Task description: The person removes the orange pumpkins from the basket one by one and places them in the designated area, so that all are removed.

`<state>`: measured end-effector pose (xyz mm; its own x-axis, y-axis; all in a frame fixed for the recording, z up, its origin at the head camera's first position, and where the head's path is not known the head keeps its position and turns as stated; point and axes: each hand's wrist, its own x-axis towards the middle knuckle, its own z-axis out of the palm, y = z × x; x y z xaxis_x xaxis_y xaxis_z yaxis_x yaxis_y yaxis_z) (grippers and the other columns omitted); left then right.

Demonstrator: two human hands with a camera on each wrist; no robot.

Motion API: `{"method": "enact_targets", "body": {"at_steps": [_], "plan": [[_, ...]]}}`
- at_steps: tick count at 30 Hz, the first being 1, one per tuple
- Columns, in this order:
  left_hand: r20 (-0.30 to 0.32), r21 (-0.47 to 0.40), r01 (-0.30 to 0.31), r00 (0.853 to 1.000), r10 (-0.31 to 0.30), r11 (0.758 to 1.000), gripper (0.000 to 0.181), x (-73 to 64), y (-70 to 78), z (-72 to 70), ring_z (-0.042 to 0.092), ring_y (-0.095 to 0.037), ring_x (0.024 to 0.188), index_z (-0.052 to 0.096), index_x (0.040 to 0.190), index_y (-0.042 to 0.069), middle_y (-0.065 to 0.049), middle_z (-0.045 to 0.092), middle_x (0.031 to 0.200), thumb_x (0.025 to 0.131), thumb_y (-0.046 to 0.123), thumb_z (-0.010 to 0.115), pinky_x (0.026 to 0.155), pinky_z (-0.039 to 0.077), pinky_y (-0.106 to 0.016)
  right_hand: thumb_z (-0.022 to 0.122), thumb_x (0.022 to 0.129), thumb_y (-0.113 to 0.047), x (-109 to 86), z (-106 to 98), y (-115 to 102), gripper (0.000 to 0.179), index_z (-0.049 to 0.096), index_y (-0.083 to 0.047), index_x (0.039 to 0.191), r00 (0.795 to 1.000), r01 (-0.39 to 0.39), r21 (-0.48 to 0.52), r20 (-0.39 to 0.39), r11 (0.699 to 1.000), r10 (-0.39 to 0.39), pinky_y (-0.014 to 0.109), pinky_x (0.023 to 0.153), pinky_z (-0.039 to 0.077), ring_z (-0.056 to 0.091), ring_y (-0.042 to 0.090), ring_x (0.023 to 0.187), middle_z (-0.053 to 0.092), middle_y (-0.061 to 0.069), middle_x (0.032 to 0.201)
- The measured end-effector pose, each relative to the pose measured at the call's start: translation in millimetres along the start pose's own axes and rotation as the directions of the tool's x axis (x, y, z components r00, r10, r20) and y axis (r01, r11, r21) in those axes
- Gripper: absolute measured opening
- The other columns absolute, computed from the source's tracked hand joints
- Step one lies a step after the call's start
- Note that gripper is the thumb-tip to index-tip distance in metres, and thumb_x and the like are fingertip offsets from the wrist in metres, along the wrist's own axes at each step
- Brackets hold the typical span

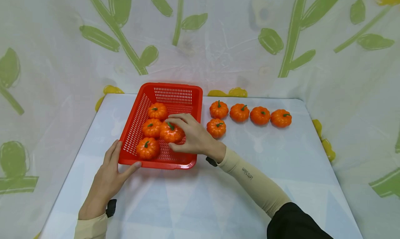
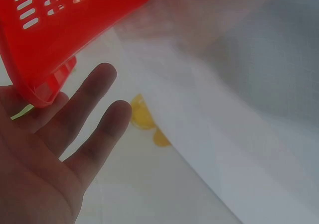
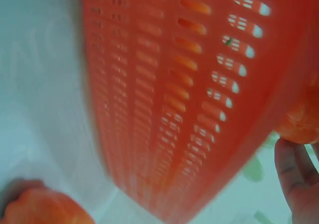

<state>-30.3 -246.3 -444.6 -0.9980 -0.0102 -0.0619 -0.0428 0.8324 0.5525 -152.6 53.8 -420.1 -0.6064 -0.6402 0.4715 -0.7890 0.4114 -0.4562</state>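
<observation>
A red plastic basket (image 1: pixel 199 93) with slotted walls stands on the table, with several small orange pumpkins inside, among them a pumpkin (image 1: pixel 157 111) at the back and another (image 1: pixel 148 148) at the front. My right hand (image 1: pixel 195 136) reaches over the basket's right side and holds a green-stemmed pumpkin (image 1: pixel 171 133) between thumb and fingers, beside the others. In the right wrist view, fingertips (image 3: pixel 288 157) press against that pumpkin (image 3: pixel 299 124). My left hand (image 1: pixel 107 176) touches the basket's near left corner, fingers straight along the side, thumb at the front rim.
Right of the basket, several more pumpkins lie on the table, a row ending with one pumpkin (image 1: pixel 281 118) at the far right. One pumpkin (image 1: pixel 216 128) sits in front of that row, close to the basket. A plant-patterned sheet (image 1: pixel 231 55) hangs behind the pale table (image 1: pixel 265 162).
</observation>
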Motion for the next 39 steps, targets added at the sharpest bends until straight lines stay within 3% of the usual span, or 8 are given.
{"method": "enact_targets", "body": {"at_steps": [12,18,26,33,39], "plan": [[-0.004,0.008,-0.004,1.000,0.004,1.000,0.110,-0.1,-1.6,-1.0,0.039,-0.055,0.133,0.001,0.164,0.013,-0.016,0.007,0.168,0.091,0.061,0.067,0.097,0.037,-0.076,0.080,0.078,-0.038,-27.9,-30,13,0.066,0.060,-0.013,0.135,0.995,-0.002,0.018,-0.103,1.000,0.004,0.031,0.105,0.046,0.049,0.017,0.128,0.054,0.005,0.139],[0.009,0.011,0.010,1.000,-0.010,1.000,0.110,1.2,-0.9,-0.7,0.038,-0.055,0.133,0.001,0.164,0.014,-0.016,0.006,0.168,0.090,0.063,0.066,0.096,0.037,-0.077,0.082,0.076,-0.036,-44.2,-44,25,0.067,0.060,-0.015,0.136,0.990,-0.055,0.016,-0.132,0.998,0.057,0.034,0.101,0.050,0.049,0.019,0.127,0.054,0.005,0.141],[0.011,0.008,0.018,1.000,-0.018,1.000,0.110,0.2,-1.2,0.0,0.037,-0.054,0.134,0.001,0.164,0.013,-0.017,0.007,0.168,0.090,0.062,0.066,0.097,0.036,-0.077,0.085,0.077,-0.032,-67.0,-61,44,0.068,0.059,-0.016,0.138,0.977,-0.119,0.009,-0.178,0.993,0.119,0.039,0.108,0.045,0.048,0.019,0.132,0.051,0.001,0.144],[0.009,0.004,0.012,1.000,-0.012,1.000,0.109,1.0,-0.3,-1.0,0.037,-0.055,0.135,0.002,0.164,0.013,-0.016,0.007,0.169,0.091,0.061,0.067,0.097,0.036,-0.077,0.087,0.077,-0.025,-87.8,-78,57,0.069,0.058,-0.014,0.138,0.962,-0.190,0.015,-0.196,0.982,0.189,0.042,0.104,0.049,0.048,0.020,0.132,0.052,0.000,0.145],[0.010,-0.005,0.004,1.000,-0.004,1.000,0.108,2.0,1.3,-1.0,0.038,-0.055,0.134,0.001,0.164,0.014,-0.015,0.007,0.169,0.092,0.060,0.067,0.097,0.036,-0.077,0.088,0.076,-0.026,-101.7,-90,67,0.072,0.057,-0.014,0.140,0.952,-0.228,-0.009,-0.214,0.974,0.221,0.045,0.107,0.046,0.047,0.022,0.133,0.054,0.005,0.144]]}}
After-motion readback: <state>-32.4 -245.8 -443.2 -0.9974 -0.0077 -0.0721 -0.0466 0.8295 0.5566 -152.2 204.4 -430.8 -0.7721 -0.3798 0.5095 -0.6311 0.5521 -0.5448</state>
